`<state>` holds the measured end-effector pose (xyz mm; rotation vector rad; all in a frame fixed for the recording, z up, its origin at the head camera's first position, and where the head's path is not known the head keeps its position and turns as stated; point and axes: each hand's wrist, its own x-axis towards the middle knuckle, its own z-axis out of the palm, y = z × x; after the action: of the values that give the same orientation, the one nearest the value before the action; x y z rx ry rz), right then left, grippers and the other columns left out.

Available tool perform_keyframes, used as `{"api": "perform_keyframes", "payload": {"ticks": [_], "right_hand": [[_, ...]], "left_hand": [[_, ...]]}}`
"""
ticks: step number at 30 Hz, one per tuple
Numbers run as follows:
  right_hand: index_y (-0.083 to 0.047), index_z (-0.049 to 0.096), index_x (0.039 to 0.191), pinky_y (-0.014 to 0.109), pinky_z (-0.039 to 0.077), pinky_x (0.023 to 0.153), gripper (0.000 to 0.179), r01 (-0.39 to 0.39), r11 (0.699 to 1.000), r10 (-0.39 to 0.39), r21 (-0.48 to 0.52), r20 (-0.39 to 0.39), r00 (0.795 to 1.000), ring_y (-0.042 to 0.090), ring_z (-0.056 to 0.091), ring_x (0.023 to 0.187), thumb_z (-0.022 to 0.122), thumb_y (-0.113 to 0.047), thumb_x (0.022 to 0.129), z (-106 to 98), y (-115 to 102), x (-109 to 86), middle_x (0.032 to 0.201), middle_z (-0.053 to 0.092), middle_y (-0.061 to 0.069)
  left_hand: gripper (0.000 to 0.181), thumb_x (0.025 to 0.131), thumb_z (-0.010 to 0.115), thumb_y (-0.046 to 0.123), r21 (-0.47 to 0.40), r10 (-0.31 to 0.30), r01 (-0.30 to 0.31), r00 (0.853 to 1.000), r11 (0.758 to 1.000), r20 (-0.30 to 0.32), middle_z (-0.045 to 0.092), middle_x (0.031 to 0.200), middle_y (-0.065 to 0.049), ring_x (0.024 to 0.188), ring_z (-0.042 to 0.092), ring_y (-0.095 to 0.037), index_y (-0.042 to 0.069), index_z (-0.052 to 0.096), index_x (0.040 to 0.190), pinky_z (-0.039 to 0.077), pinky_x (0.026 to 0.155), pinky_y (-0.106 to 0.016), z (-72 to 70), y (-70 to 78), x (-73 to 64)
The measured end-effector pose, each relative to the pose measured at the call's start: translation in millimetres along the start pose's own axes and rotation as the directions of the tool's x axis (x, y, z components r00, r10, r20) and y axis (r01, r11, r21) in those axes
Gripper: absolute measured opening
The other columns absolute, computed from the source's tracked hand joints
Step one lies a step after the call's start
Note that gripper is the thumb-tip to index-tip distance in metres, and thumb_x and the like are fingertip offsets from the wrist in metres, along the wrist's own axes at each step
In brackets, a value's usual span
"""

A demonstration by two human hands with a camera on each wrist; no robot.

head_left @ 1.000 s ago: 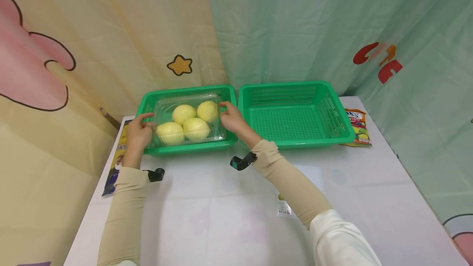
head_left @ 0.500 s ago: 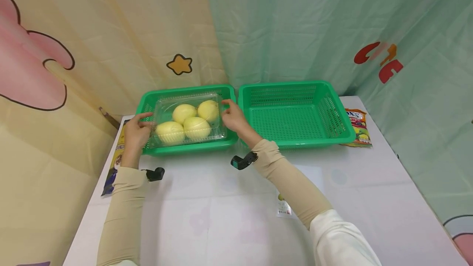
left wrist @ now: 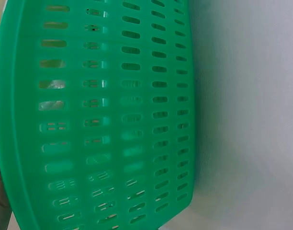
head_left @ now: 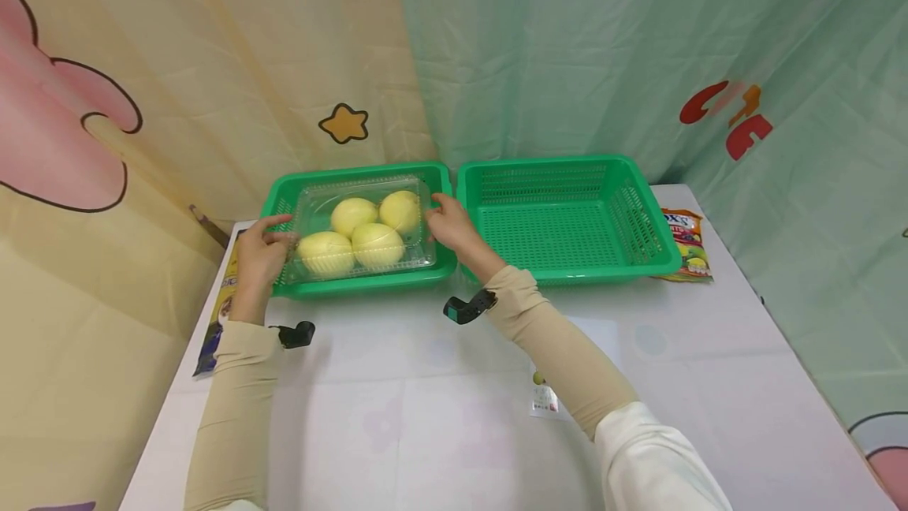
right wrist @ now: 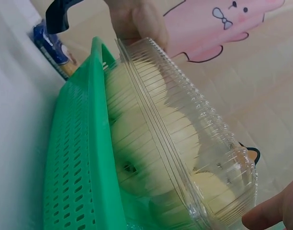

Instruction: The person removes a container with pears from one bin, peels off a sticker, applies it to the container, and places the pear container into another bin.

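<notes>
A clear plastic clamshell box (head_left: 315, 203) with several round, pale yellow-green fruits (head_left: 353, 217) inside lies within the left green basket (head_left: 369, 285). My left hand (head_left: 259, 259) holds the box's left end, its index finger stretched along the edge. At the opposite end, my right hand (head_left: 454, 227) holds the box near its far right corner. In the right wrist view the ribbed lid (right wrist: 204, 115) stands above the basket rim, with a finger (right wrist: 271, 213) at its corner. The left wrist view mostly shows the slotted basket wall (left wrist: 113, 115), which hides most of the left hand.
A second green basket (head_left: 567, 278) stands beside the first on the right. A colourful snack bag (head_left: 688, 247) lies at its right side, and a yellow-and-blue packet (head_left: 216, 326) at far left. A printed card (head_left: 545, 400) is partly under the right forearm. Curtains hang behind.
The right hand has shifted slightly to the right, and the left hand slightly left. The box has barely moved; both baskets stay in place.
</notes>
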<state>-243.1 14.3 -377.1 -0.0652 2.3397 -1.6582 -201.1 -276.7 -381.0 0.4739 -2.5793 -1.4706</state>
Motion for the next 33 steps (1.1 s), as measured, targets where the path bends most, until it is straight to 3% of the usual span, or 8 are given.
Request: {"api": "perform_keyframes", "payload": {"ticks": [9,17,24,33], "right_hand": [[-0.005,0.032,0.157,0.022,0.051,0.067,0.053,-0.02,0.991,0.021,0.13,-0.004,1.0,0.012,0.053,0.076,0.046,-0.015,0.106,-5.1,-1.6,0.1,0.098,0.051,0.004],[-0.007,0.033,0.157,0.023,0.052,0.07,0.054,-0.022,0.99,0.022,0.141,-0.001,1.0,0.013,0.056,0.083,0.047,-0.017,0.106,-10.4,-0.1,-2.3,0.127,0.057,0.017],[-0.01,0.033,0.156,0.026,0.053,0.07,0.054,-0.012,0.983,0.012,0.184,0.0,1.0,0.014,0.055,0.082,0.049,-0.017,0.106,-12.1,-0.4,-3.6,0.106,0.054,0.007],[-0.01,0.035,0.155,0.027,0.052,0.071,0.052,-0.01,0.977,0.012,0.212,-0.011,1.0,0.015,0.055,0.083,0.049,-0.018,0.106,-12.9,-2.0,-4.9,0.107,0.054,0.006]], "left_hand": [[0.042,0.1,0.056,0.006,-0.027,0.033,-0.033,0.999,0.999,0.007,0.055,0.069,0.03,0.063,0.057,0.008,0.005,0.055,0.142,0.051,0.06,-0.011,-1.1,3.2,-2.6],[0.042,0.102,0.055,0.009,-0.052,0.027,-0.025,0.999,0.998,0.041,0.057,0.072,0.031,0.065,0.059,0.008,0.004,0.054,0.143,0.051,0.061,-0.01,-2.4,5.3,-2.5],[0.042,0.103,0.055,0.015,-0.051,-0.015,0.019,0.997,0.998,0.074,0.058,0.084,0.023,0.074,0.058,0.007,0.004,0.055,0.143,0.052,0.066,-0.01,-5.3,7.7,-6.3],[0.042,0.104,0.054,0.018,-0.063,-0.037,0.043,0.996,0.997,0.083,0.058,0.087,0.022,0.077,0.058,0.006,0.005,0.055,0.144,0.052,0.068,-0.01,-5.4,9.6,-6.5]]}}
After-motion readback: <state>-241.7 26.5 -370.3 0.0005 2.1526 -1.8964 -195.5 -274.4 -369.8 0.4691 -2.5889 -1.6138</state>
